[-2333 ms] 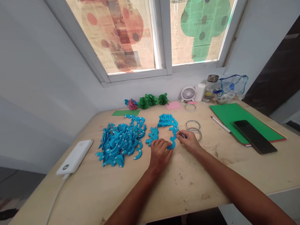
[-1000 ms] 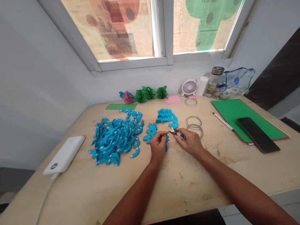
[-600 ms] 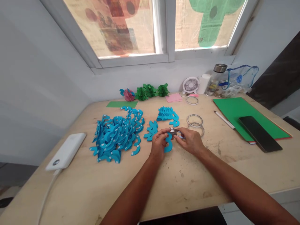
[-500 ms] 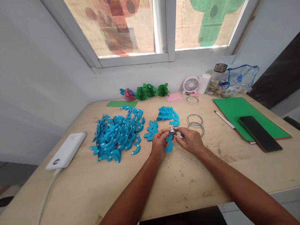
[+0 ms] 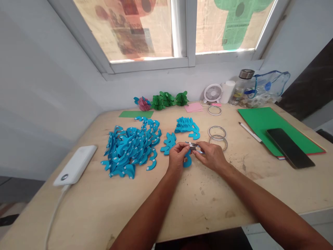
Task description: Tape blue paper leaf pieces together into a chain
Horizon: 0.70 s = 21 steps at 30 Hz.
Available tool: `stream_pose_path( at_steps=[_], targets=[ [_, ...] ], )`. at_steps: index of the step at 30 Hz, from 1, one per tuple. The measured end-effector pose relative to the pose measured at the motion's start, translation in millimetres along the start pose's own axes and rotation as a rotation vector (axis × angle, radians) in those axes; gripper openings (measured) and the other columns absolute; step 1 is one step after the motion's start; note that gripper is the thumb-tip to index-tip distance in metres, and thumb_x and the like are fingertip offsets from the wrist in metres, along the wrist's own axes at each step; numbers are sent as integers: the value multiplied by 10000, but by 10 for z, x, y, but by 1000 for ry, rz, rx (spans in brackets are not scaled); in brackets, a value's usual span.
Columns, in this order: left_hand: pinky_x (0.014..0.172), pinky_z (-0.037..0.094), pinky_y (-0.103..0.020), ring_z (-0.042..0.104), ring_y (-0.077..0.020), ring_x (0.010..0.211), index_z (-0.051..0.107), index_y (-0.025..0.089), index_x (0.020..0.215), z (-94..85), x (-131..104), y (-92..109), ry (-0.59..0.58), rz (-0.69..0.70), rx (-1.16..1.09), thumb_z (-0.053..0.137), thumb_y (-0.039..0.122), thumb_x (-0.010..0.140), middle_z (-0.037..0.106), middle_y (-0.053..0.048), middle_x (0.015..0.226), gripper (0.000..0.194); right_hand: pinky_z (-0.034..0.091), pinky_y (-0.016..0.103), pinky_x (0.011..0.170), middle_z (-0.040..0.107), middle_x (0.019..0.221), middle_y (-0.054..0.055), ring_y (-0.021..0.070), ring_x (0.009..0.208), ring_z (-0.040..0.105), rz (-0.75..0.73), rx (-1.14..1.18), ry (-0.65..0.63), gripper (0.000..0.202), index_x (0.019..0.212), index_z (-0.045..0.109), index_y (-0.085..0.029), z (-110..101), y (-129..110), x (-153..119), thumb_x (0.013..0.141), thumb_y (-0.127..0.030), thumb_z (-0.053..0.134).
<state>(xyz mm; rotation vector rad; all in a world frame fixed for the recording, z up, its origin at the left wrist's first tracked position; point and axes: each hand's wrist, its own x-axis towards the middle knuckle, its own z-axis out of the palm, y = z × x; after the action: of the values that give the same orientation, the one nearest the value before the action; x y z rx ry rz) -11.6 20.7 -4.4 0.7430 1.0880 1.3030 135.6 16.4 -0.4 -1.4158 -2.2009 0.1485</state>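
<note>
Pinched in my left hand (image 5: 178, 156) is a wavy blue paper piece (image 5: 187, 160), held upright just over the table. My right hand (image 5: 212, 154) is closed around a small two-armed metal tool (image 5: 194, 147) with dark jaws, whose exact kind is unclear. The tool's tip meets the left fingertips at the top of the paper, where the contact is partly hidden. Just beyond the left hand lies a small group of blue pieces (image 5: 169, 141), and behind it a neat overlapping row (image 5: 186, 125). To the left spreads a large pile of blue pieces with white patches (image 5: 130, 147).
Tape rolls (image 5: 217, 132) lie beyond the right hand. A phone (image 5: 288, 147) rests on green sheets (image 5: 256, 119), beside a white pen (image 5: 250, 132). A white power bank (image 5: 75, 165) with a cable sits left. A fan (image 5: 213, 93), a bottle (image 5: 241, 86) and paper ornaments (image 5: 166, 99) line the back.
The tool has shifted slightly at the left fingertips, and the held blue paper shows a little less below the fingers. The camera view has moved slightly; the table things stay put.
</note>
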Motion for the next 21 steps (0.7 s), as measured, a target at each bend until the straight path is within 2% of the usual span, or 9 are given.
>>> stream_pose_path(
  at_steps=[10,21],
  targets=[
    [329,222,-154,543,-108,471,575,146,698,-2,6,8,61,-2,-83,676,260,560,586,6,542,205,318,237,551,674,802,24,147,684,610,13,-7,9,305,1029,593,-200,-5,-10,4,833,-408,486],
    [356,229,-161,557,-109,518,566,147,742,-51,52,-19,31,30,-134,676,266,591,593,-4,579,222,343,232,568,672,799,33,149,681,602,40,45,3,324,1062,603,-206,-40,1,13,819,-395,502]
  ],
)
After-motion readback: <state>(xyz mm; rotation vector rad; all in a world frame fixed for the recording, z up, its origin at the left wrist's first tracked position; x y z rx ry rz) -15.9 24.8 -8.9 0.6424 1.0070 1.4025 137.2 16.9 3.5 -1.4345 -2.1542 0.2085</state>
